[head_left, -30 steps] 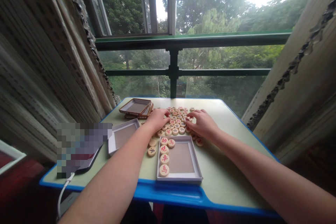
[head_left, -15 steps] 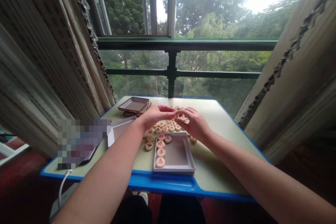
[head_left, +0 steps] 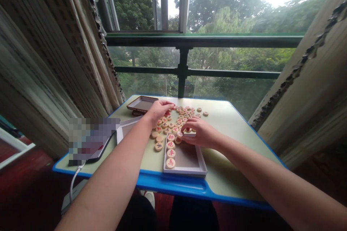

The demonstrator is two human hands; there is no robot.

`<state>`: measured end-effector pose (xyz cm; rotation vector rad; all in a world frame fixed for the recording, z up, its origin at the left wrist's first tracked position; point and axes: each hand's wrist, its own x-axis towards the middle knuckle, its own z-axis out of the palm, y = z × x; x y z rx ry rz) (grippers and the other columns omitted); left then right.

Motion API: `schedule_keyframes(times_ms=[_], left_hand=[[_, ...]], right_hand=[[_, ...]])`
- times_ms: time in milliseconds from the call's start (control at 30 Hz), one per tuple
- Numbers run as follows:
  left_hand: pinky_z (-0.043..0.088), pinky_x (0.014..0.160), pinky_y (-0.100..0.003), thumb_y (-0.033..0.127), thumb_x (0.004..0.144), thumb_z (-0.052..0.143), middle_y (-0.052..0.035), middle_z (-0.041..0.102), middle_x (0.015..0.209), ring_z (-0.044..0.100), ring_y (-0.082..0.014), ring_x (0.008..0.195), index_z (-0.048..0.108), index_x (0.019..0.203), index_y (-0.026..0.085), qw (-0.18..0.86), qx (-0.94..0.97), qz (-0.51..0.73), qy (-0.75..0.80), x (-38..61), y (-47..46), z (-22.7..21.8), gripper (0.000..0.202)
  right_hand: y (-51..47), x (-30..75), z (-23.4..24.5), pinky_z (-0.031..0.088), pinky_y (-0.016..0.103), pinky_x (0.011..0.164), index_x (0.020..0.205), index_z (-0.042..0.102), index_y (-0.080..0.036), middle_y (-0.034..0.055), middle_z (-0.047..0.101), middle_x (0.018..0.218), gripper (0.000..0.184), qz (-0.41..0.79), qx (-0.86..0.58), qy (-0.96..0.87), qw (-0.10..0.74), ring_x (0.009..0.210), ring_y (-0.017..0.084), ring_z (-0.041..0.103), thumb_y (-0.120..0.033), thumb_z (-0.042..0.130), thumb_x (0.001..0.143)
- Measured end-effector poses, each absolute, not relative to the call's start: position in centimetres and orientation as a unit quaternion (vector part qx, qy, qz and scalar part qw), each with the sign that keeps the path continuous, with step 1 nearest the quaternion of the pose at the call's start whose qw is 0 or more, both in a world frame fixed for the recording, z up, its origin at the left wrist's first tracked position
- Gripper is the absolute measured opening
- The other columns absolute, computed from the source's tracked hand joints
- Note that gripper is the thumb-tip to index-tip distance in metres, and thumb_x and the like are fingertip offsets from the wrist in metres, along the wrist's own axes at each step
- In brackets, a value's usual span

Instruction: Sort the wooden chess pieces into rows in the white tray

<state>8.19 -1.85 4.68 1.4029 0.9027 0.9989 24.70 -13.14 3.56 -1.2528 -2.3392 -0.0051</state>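
My right hand [head_left: 202,132] is over the far part of a shallow white box [head_left: 202,161], its thumb and fingertips closed on a round Chinese chess piece [head_left: 180,134]. Down the box's left side runs a column of pieces with red characters, among them a horse piece [head_left: 170,162]; one more piece [head_left: 178,140] lies beside the column's far end. My left hand [head_left: 162,110] reaches over the far left of the loose pieces, fingers stretched to the right. I see nothing in it, though its fingertips are close to pieces. Loose pieces [head_left: 171,125] with red or black characters spread beyond the box.
A brown-rimmed tray [head_left: 142,104] sits stacked at the back left. Before it lies a white box lid [head_left: 124,130], partly behind my left arm. A blurred-out device with a cable [head_left: 73,180] is at the left. The table's blue edge [head_left: 184,184] runs along the front.
My hands have come apart from their meeting point above the pieces. The right hand has come down to the box with a piece; the left stays farther back. The view has shifted slightly.
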Motion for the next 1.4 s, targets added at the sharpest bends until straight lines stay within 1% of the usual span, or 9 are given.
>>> schedule_keyframes(times_ms=[167, 333, 700, 933, 1100, 1167, 1233, 1333, 1400], left_hand=[[0.03, 0.041, -0.018, 0.021, 0.064, 0.068, -0.0023, 0.065, 0.063, 0.044, -0.0036, 0.041, 0.066, 0.074, 0.011, 0.557, 0.621, 0.405, 0.374, 8.4, -1.9, 4.4, 0.014], [0.029, 0.041, -0.018, 0.022, 0.064, 0.068, -0.0025, 0.064, 0.061, 0.042, -0.0037, 0.041, 0.066, 0.072, 0.011, 0.545, 0.627, 0.418, 0.368, 8.3, -2.0, 4.4, 0.014], [0.03, 0.042, -0.018, 0.021, 0.063, 0.068, -0.0013, 0.063, 0.06, 0.042, -0.0041, 0.043, 0.066, 0.071, 0.011, 0.539, 0.632, 0.419, 0.367, 8.4, -2.3, 4.7, 0.013], [0.032, 0.044, -0.019, 0.021, 0.063, 0.065, -0.0021, 0.065, 0.061, 0.042, -0.0051, 0.044, 0.067, 0.071, 0.013, 0.517, 0.635, 0.423, 0.388, 8.2, -1.9, 4.6, 0.012], [0.033, 0.045, -0.019, 0.018, 0.064, 0.061, -0.0028, 0.065, 0.064, 0.044, -0.0061, 0.045, 0.066, 0.071, 0.012, 0.489, 0.651, 0.415, 0.407, 8.2, -1.0, 3.8, 0.011], [0.036, 0.048, -0.02, 0.018, 0.067, 0.057, -0.0043, 0.066, 0.067, 0.046, -0.0074, 0.047, 0.066, 0.072, 0.012, 0.457, 0.668, 0.416, 0.415, 8.1, -0.8, 3.5, 0.012], [0.04, 0.054, -0.022, 0.017, 0.067, 0.055, -0.0052, 0.068, 0.071, 0.051, -0.0103, 0.054, 0.068, 0.074, 0.013, 0.378, 0.717, 0.398, 0.429, 7.8, -0.7, 3.3, 0.015], [0.042, 0.062, -0.026, 0.016, 0.063, 0.058, -0.0058, 0.068, 0.073, 0.057, -0.0167, 0.065, 0.07, 0.073, 0.017, 0.218, 0.816, 0.297, 0.445, 7.4, -1.1, 3.5, 0.015], [0.041, 0.065, -0.028, 0.015, 0.06, 0.06, -0.0066, 0.068, 0.073, 0.058, -0.02, 0.069, 0.071, 0.07, 0.019, 0.146, 0.85, 0.226, 0.452, 7.2, -1.5, 3.9, 0.015]], right_hand=[[-13.5, 24.3, 3.6, 0.042, 0.027, 0.067, 0.081, 0.068, -0.019, 0.0054, 0.062, 0.079, 0.013, -0.001, -0.449, -0.866, 0.221, 0.075, 0.016, 0.053, -0.029, 0.066, 0.073], [-13.5, 24.1, 3.5, 0.04, 0.026, 0.066, 0.081, 0.068, -0.019, 0.0046, 0.062, 0.079, 0.014, -0.005, -0.45, -0.867, 0.215, 0.073, 0.015, 0.053, -0.03, 0.067, 0.073], [-13.3, 24.2, 3.3, 0.041, 0.026, 0.066, 0.082, 0.068, -0.019, 0.0046, 0.061, 0.079, 0.018, 0.004, -0.438, -0.87, 0.224, 0.074, 0.015, 0.053, -0.035, 0.065, 0.075], [-13.3, 24.2, 3.3, 0.042, 0.027, 0.066, 0.084, 0.068, -0.019, 0.0049, 0.061, 0.079, 0.015, 0.009, -0.442, -0.87, 0.219, 0.074, 0.016, 0.054, -0.031, 0.065, 0.075], [-13.2, 24.3, 3.3, 0.043, 0.028, 0.07, 0.083, 0.068, -0.02, 0.0053, 0.062, 0.079, 0.016, 0.008, -0.431, -0.876, 0.216, 0.074, 0.016, 0.054, -0.033, 0.065, 0.074], [-13.3, 24.3, 3.5, 0.043, 0.03, 0.071, 0.086, 0.068, -0.02, 0.0056, 0.063, 0.08, 0.019, 0.004, -0.428, -0.881, 0.204, 0.076, 0.017, 0.054, -0.033, 0.067, 0.072], [-13.4, 24.5, 3.7, 0.043, 0.031, 0.072, 0.09, 0.067, -0.019, 0.0067, 0.063, 0.083, 0.023, -0.002, -0.429, -0.881, 0.201, 0.078, 0.018, 0.054, -0.033, 0.066, 0.073], [-13.5, 24.8, 4.2, 0.043, 0.031, 0.072, 0.092, 0.067, -0.019, 0.0073, 0.063, 0.084, 0.023, -0.012, -0.431, -0.877, 0.211, 0.079, 0.018, 0.053, -0.034, 0.063, 0.076], [-13.3, 25.2, 4.3, 0.043, 0.031, 0.071, 0.09, 0.067, -0.018, 0.0072, 0.063, 0.082, 0.022, -0.022, -0.432, -0.875, 0.217, 0.079, 0.019, 0.053, -0.034, 0.062, 0.077]])
